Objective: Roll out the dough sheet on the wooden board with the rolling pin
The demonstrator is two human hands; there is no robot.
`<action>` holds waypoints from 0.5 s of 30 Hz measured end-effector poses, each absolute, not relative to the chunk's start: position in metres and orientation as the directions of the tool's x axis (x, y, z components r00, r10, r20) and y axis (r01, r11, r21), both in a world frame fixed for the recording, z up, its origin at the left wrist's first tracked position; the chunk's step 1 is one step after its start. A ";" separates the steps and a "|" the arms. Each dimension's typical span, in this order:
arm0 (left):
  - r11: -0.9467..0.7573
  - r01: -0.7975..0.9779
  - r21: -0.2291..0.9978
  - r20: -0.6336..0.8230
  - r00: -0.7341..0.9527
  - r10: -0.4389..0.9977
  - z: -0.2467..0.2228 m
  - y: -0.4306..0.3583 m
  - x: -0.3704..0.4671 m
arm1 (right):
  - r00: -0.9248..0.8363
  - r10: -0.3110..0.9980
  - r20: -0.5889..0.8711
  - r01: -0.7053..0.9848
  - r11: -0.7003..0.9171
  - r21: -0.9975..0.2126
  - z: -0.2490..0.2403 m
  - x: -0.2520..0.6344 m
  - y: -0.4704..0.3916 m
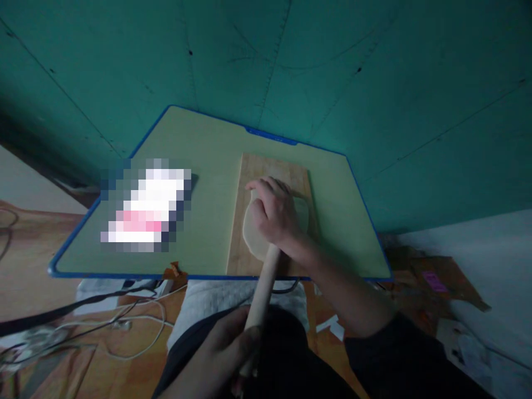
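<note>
A wooden rolling pin slants from my lap, over the near edge of the table, onto a pale sheet of dough. The dough lies flattened on a wooden board. Low in the view, my left hand is closed around the pin's near end. My right hand is curled over the pin's far part, above the dough, with its fingers by the dough's far edge. It hides the pin's far end and the middle of the dough.
A pixelated bright device lies left on the blue-rimmed table. A green wall rises behind. Cables trail over the floor at lower left. At right sits a cardboard box. Paper scraps lie beneath.
</note>
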State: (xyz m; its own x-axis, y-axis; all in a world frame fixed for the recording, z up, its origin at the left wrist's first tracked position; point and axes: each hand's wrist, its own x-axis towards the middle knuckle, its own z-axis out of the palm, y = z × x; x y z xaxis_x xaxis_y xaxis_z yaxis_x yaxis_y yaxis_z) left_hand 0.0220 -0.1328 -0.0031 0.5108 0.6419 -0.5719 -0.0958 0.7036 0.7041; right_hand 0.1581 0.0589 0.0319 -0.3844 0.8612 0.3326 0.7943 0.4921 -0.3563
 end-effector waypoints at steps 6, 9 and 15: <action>0.685 -0.012 0.729 -0.501 0.672 0.545 0.001 -0.127 0.056 | -0.457 0.825 0.333 0.691 0.564 -0.452 0.018 0.225 0.028; 0.738 -0.040 0.674 -0.518 0.687 0.510 -0.002 -0.130 0.064 | -0.566 0.774 0.285 0.687 0.633 -0.357 0.017 0.246 0.013; 0.826 -0.287 0.486 -0.402 0.766 0.502 -0.031 -0.144 0.045 | -0.676 0.718 0.167 0.677 0.695 -0.243 0.030 0.210 0.014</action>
